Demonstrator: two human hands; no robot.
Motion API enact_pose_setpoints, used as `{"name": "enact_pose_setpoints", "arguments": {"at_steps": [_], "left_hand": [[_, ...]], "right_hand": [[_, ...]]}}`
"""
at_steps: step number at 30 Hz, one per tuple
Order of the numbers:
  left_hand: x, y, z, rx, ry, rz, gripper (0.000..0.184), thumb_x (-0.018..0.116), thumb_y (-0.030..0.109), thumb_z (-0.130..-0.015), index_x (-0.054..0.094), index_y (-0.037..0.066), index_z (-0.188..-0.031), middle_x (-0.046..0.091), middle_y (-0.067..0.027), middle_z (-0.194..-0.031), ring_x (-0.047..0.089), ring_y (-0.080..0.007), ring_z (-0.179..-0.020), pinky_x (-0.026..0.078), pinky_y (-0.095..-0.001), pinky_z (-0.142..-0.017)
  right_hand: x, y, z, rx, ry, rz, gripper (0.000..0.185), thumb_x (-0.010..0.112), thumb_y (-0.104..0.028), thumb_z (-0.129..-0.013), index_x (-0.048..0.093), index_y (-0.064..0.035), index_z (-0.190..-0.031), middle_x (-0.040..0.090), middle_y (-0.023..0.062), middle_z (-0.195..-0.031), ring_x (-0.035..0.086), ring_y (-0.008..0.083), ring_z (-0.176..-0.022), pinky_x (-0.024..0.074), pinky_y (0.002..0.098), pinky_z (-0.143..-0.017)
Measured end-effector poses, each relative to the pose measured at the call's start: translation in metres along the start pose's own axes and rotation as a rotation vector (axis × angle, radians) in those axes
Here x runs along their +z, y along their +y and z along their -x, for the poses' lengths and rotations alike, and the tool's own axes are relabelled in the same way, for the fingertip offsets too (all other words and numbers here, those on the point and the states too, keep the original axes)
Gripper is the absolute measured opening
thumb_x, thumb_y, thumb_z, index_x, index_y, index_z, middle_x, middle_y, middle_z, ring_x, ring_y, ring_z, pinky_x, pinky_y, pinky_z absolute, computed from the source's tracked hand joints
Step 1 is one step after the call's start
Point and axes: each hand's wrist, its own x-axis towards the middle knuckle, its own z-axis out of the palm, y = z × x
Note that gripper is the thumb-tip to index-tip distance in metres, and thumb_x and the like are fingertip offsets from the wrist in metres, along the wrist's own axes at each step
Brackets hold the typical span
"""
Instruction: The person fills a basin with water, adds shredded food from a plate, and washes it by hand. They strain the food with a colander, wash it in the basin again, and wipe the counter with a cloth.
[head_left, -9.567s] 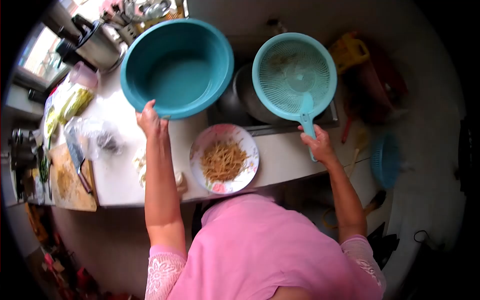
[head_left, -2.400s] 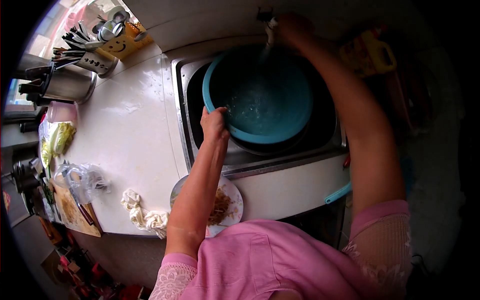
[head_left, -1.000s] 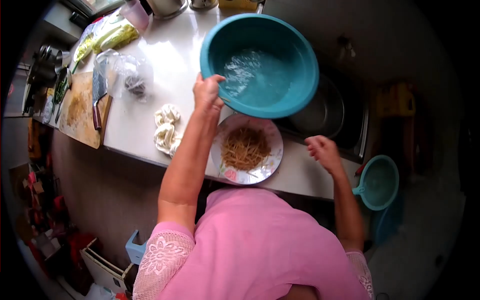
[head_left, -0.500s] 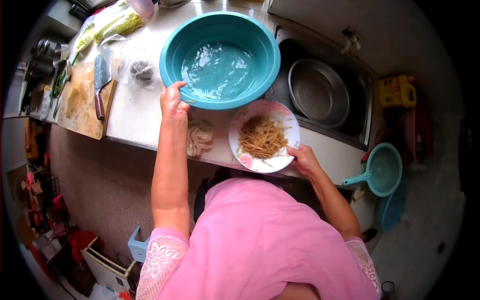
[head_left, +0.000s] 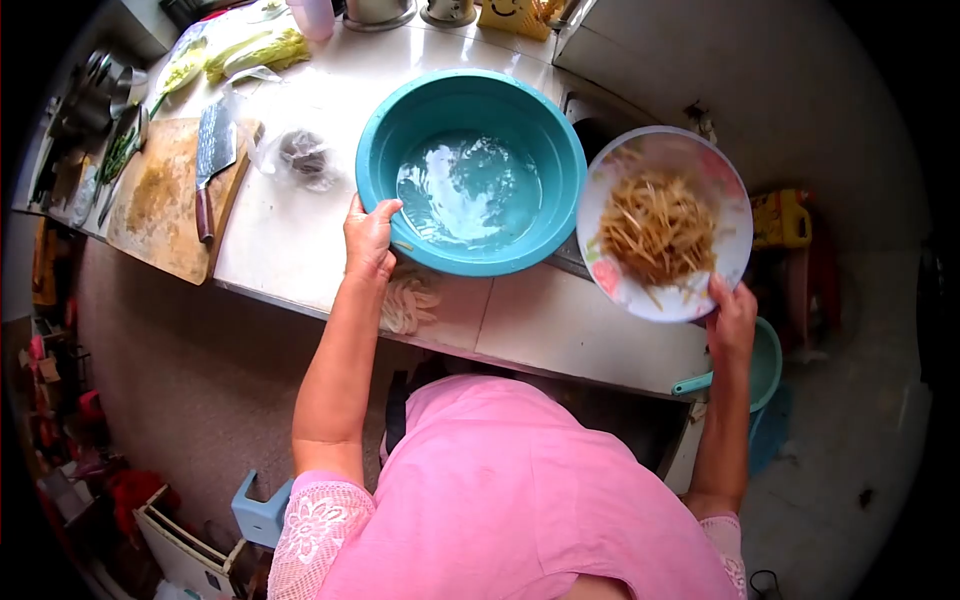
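My left hand [head_left: 370, 238] grips the near left rim of a teal basin [head_left: 470, 205], which has clear water in its bottom. My right hand [head_left: 732, 305] holds a flowered plate [head_left: 735, 200] by its near edge, up over the sink area, right of the basin. A heap of thin brown shreds [head_left: 660, 228] lies on the plate. A crumpled white cloth [head_left: 408, 302] is on the counter beside my left hand, partly hidden by the basin.
Left on the counter [head_left: 290, 245] are a cutting board [head_left: 160, 205] with a cleaver [head_left: 214, 150], a plastic bag [head_left: 303, 160] and leafy greens [head_left: 262, 52]. The sink [head_left: 590, 115] is mostly covered. A handled strainer [head_left: 765, 365] and yellow jug [head_left: 780, 220] are at right.
The basin was filled under the tap and brought onto the counter. My right hand took hold of the plate and has raised it up and rightward, over the sink.
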Motion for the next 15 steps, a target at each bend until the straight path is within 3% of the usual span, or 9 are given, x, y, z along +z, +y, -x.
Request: {"name": "enact_pose_setpoints", "arguments": {"at_steps": [4, 6, 8, 10, 12, 15], "left_hand": [[-0.002, -0.001, 0.002, 0.066, -0.014, -0.045, 0.035, 0.056, -0.002, -0.070, 0.050, 0.002, -0.104, 0.057, -0.0073, -0.090, 0.054, -0.0151, -0.077, 0.046, -0.0271, -0.070], [-0.002, -0.001, 0.002, 0.072, -0.011, -0.033, 0.036, 0.056, -0.002, -0.070, 0.050, 0.002, -0.105, 0.057, -0.0070, -0.090, 0.054, -0.0144, -0.076, 0.046, -0.0267, -0.070], [-0.002, -0.001, 0.001, 0.080, -0.018, -0.036, 0.036, 0.056, -0.002, -0.070, 0.049, 0.002, -0.105, 0.057, -0.0068, -0.089, 0.053, -0.0139, -0.076, 0.045, -0.0265, -0.070], [-0.003, -0.001, 0.001, 0.089, -0.021, -0.035, 0.036, 0.055, -0.002, -0.070, 0.049, 0.002, -0.105, 0.057, -0.0066, -0.089, 0.053, -0.0135, -0.076, 0.045, -0.0263, -0.070], [-0.002, -0.001, 0.002, 0.094, -0.037, -0.033, 0.036, 0.055, -0.002, -0.070, 0.049, 0.002, -0.105, 0.057, -0.0062, -0.089, 0.053, -0.0128, -0.075, 0.045, -0.0259, -0.069], [-0.002, -0.001, 0.003, 0.114, -0.038, -0.039, 0.036, 0.055, -0.002, -0.069, 0.049, 0.002, -0.104, 0.057, -0.0057, -0.088, 0.053, -0.0120, -0.073, 0.045, -0.0253, -0.067]], "right_hand": [[0.064, -0.021, -0.044, -0.320, -0.020, 0.368, 0.020, 0.051, -0.017, -0.084, 0.058, 0.0013, -0.079, 0.054, 0.0019, -0.065, 0.045, 0.0061, -0.057, 0.0358, 0.0217, -0.049], [0.112, -0.052, -0.045, -0.411, -0.078, 0.677, 0.019, 0.051, -0.016, -0.082, 0.057, 0.0008, -0.080, 0.056, 0.0084, -0.063, 0.052, 0.0139, -0.054, 0.0402, 0.0287, -0.051], [0.145, -0.056, -0.062, -1.000, -0.108, 0.911, 0.016, 0.050, -0.014, -0.079, 0.054, 0.0002, -0.076, 0.056, 0.0161, -0.067, 0.057, 0.0273, -0.060, 0.0431, 0.0369, -0.055], [0.170, -0.062, -0.070, -1.094, -0.156, 1.042, 0.015, 0.049, -0.013, -0.079, 0.051, -0.0009, -0.070, 0.057, 0.0176, -0.071, 0.056, 0.0334, -0.067, 0.0443, 0.0408, -0.059], [0.184, -0.062, -0.079, -1.143, -0.137, 1.102, 0.016, 0.049, -0.014, -0.079, 0.050, -0.0014, -0.069, 0.057, 0.0167, -0.067, 0.057, 0.0325, -0.066, 0.0455, 0.0400, -0.059], [0.190, -0.063, -0.093, -1.031, -0.104, 1.161, 0.018, 0.048, -0.016, -0.080, 0.052, -0.0013, -0.071, 0.057, 0.0177, -0.066, 0.057, 0.0332, -0.064, 0.0451, 0.0412, -0.059]]}}
